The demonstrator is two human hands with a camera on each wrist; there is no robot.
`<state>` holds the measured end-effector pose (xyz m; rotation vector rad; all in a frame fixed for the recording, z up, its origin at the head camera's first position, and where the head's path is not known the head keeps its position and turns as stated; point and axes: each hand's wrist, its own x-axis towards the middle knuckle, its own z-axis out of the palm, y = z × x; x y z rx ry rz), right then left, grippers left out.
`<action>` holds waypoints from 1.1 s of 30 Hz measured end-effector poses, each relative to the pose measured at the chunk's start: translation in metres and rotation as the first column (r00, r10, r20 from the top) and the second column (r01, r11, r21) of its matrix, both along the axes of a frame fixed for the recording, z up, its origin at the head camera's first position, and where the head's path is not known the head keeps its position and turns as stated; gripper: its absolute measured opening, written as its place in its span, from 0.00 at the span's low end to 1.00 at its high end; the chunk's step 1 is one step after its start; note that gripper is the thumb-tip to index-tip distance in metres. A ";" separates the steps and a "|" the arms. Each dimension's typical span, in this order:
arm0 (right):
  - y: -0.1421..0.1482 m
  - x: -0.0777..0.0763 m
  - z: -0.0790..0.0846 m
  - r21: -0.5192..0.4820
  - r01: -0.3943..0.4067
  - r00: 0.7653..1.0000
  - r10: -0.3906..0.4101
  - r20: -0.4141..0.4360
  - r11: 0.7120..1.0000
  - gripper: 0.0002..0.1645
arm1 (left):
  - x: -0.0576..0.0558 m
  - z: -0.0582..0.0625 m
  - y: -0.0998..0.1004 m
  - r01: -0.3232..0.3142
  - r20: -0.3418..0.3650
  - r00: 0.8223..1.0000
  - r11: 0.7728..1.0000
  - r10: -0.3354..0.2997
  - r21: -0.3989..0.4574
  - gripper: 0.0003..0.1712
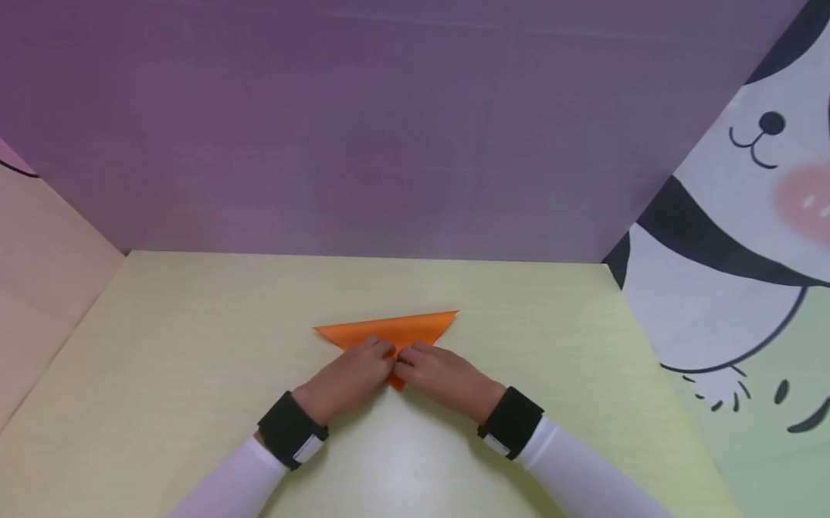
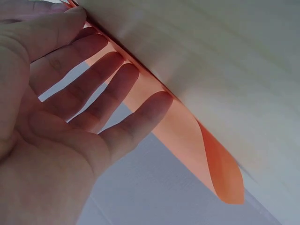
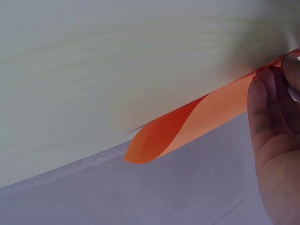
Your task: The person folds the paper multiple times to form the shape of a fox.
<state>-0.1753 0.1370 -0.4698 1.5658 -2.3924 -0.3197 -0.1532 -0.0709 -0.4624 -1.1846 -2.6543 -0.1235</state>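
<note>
Looks like I'm mid-fold on this orange paper (image 1: 404,328), sitting on the surface (image 1: 203,338) with its ends curling up. My left hand (image 1: 350,376) is spread against it; can't tell if my right hand (image 1: 449,376), half cropped up close, is pinching. Next move calls for a steady, even crease, I reckon.

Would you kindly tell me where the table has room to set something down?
Bare patches of table lie left of the left hand, right of the right hand, and between the orange paper and the purple wall. Both hands crowd the paper.
</note>
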 end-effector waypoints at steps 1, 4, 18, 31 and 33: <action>0.000 0.000 0.000 0.001 -0.002 1.000 0.002 0.003 1.000 0.13 | 0.000 0.000 0.000 0.004 -0.004 1.000 1.000 -0.004 -0.004 0.07; 0.001 0.000 0.000 0.000 -0.019 1.000 0.019 0.013 1.000 0.14 | 0.000 0.000 -0.001 0.020 -0.005 1.000 1.000 -0.020 -0.009 0.08; 0.004 -0.003 0.003 -0.058 -0.014 0.994 0.020 0.104 0.998 0.14 | -0.002 0.000 0.000 0.021 0.020 1.000 1.000 -0.022 0.016 0.09; 0.006 -0.011 -0.002 -0.182 0.101 0.921 -0.022 0.390 0.978 0.07 | -0.009 -0.001 -0.001 -0.016 0.108 0.994 0.990 0.001 0.139 0.09; 0.005 -0.013 0.001 -0.193 0.169 0.883 -0.061 0.466 0.967 0.07 | -0.010 0.000 -0.001 -0.035 0.139 0.990 0.991 0.016 0.131 0.09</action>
